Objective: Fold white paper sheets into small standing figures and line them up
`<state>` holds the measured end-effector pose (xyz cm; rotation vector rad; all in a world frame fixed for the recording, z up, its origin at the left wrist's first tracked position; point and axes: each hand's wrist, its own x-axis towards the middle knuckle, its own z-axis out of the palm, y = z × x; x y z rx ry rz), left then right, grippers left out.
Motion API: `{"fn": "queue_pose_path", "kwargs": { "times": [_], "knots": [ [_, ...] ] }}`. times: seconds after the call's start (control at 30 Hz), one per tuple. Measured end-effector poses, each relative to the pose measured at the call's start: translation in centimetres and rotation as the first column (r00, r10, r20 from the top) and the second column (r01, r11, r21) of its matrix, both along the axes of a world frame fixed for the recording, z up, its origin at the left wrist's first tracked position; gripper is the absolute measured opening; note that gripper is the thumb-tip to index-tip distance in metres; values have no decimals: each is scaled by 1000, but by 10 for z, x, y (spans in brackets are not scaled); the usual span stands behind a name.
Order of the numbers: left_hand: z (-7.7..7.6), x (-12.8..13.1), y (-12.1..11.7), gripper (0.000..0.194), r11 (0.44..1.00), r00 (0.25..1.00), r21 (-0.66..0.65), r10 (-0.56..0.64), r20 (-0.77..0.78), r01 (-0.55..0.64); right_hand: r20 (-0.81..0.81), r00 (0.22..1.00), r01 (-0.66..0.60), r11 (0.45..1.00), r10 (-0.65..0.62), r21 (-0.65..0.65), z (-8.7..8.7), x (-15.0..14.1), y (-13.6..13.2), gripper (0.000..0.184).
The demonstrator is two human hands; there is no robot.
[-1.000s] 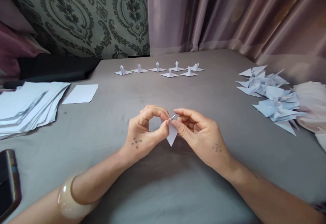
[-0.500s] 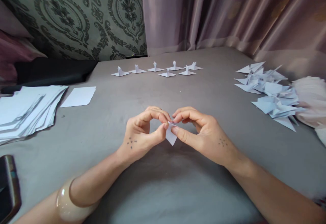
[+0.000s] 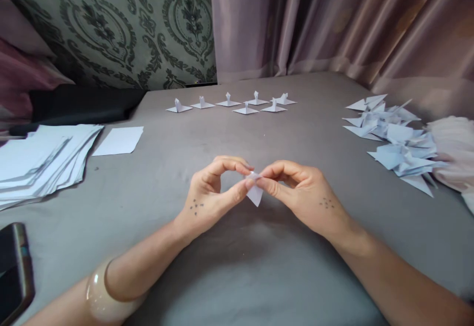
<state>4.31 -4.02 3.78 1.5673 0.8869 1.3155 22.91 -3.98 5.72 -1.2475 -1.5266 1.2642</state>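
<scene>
Between my hands, above the middle of the table, is a small piece of folded white paper [image 3: 255, 197] with a point hanging downward. My left hand [image 3: 213, 190] pinches its upper left part between thumb and forefinger. From the other side, my right hand [image 3: 299, 192] grips the upper right part with thumb and fingertips. The fingers hide much of the folds, and a small white tip shows above the thumbs. Farther back, several folded white paper pieces [image 3: 228, 102] stand with flat wings and upright middles.
At the left lie a stack of white paper [image 3: 33, 163] and a single sheet [image 3: 119, 141], with a phone [image 3: 15, 271] nearer me. A pile of folded paper pieces [image 3: 403, 148] lies at the right beside pale fabric [image 3: 454, 148]. Behind is black cloth [image 3: 85, 103].
My right fingertips have closed in on the paper's upper edge, and a white tip now shows above the thumbs. The whole view has shifted slightly.
</scene>
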Motion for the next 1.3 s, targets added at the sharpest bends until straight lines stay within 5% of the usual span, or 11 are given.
{"fn": "queue_pose_path", "kwargs": {
  "times": [0.17,0.53,1.0,1.3],
  "knots": [
    [-5,-1,2,22,981,991,163,116,-62,-105,-129,990,54,997,-61,-57,-12,3,8,18],
    [-4,-5,-2,8,989,982,98,123,-144,-109,27,999,16,973,-23,229,-17,-5,1,11],
    [-5,-12,4,5,996,989,80,-37,-145,49,72,994,-103,942,84,320,-13,-4,-1,15],
    [-6,-8,3,3,998,997,58,1,-75,3,70,997,-44,935,21,351,-13,-9,-2,8]
  ]
}}
